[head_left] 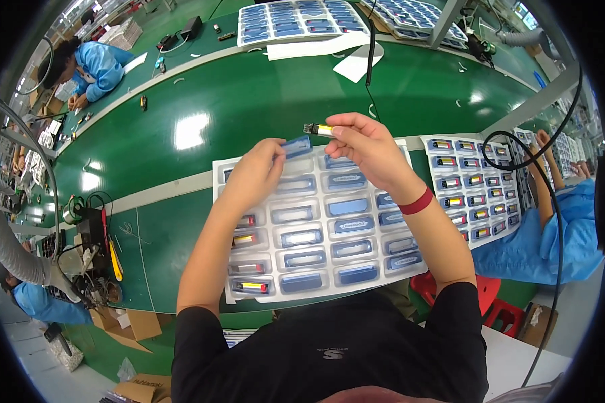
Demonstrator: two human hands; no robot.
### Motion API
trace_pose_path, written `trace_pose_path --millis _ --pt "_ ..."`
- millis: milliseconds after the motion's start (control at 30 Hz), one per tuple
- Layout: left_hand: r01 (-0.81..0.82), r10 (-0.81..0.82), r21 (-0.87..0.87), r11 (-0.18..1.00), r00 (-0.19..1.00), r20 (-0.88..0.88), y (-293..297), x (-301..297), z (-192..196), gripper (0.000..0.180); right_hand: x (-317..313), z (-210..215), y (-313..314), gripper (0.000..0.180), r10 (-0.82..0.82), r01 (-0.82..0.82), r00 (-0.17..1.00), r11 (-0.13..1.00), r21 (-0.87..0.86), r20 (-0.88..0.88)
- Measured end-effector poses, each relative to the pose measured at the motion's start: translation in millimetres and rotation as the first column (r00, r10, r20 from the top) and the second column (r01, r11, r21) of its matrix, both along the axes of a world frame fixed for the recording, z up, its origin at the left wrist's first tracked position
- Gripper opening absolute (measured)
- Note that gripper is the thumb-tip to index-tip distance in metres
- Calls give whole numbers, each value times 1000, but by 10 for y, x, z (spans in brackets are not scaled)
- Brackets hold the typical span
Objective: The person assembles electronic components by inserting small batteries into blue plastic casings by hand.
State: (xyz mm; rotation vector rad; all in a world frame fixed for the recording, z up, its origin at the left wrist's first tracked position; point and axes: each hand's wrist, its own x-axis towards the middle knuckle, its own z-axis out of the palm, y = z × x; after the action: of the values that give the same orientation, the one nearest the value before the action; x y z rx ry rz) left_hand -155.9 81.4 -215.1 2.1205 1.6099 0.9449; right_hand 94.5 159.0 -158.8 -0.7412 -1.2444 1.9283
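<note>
My left hand is closed on a blue plastic casing, held over the far edge of a white compartment tray. Just right of the casing, my right hand pinches a small battery assembly with a yellow and white wrap and a dark end. Casing and assembly are close together but apart. Below my hands, the tray holds several blue casing pieces in its compartments. Its left column has several battery assemblies with red ends. My forearms cover parts of the tray's sides.
A second tray with battery assemblies stands to the right, beside a person in blue. Beyond runs a green belt, with more trays behind it. Tools and a solder spool are at left. A black cable hangs at right.
</note>
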Motion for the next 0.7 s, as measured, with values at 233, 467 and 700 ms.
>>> trace_pose_path --millis 233,467,700 --pt "4 33 -69 998 850 525 -63 90 236 47 -136 -144 -64 18 -11 5 992 999 -42 -124" --pt "73 -49 -42 996 907 418 -63 36 223 59 -282 -136 -113 16 -36 35 986 999 -10 -165" --pt "306 4 -181 935 500 866 -63 115 118 33 -548 -98 -200 17 70 -62 976 997 44 -205"
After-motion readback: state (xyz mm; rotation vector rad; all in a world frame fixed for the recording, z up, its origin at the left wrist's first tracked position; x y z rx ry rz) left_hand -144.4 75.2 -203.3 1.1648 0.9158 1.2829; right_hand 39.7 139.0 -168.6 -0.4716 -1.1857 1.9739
